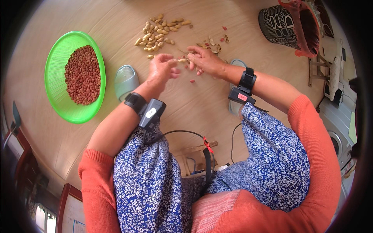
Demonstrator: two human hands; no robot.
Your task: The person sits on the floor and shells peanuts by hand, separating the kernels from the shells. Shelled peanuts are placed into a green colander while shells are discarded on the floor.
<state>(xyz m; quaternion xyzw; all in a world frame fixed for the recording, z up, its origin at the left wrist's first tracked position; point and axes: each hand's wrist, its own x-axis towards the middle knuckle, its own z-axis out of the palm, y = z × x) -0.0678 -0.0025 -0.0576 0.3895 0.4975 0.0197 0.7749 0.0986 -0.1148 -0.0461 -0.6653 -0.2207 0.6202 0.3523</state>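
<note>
A pale peanut pod [182, 60] spans the small gap between my two hands, above the wooden-look floor. The thumb and forefinger of my left hand [163, 68] meet at its left end, slightly blurred. My right hand [208, 60] has bent fingers at the pod's other end; whether they grip it is unclear. Just beyond my hands lies a heap of unshelled peanuts [158, 32]. Cracked shells [211, 40] and several loose red kernels [192, 81] are scattered around my right hand. At the left, a bright green plastic colander [55, 78] holds many shelled red peanuts [83, 75].
A patterned black bin [278, 26] with a red liner bag stands at the far right. Pale slippers [126, 81] are on my feet. Black devices [153, 113] are strapped to both wrists, and a cable [186, 131] loops between my knees. A washing machine [335, 128] stands at the right edge.
</note>
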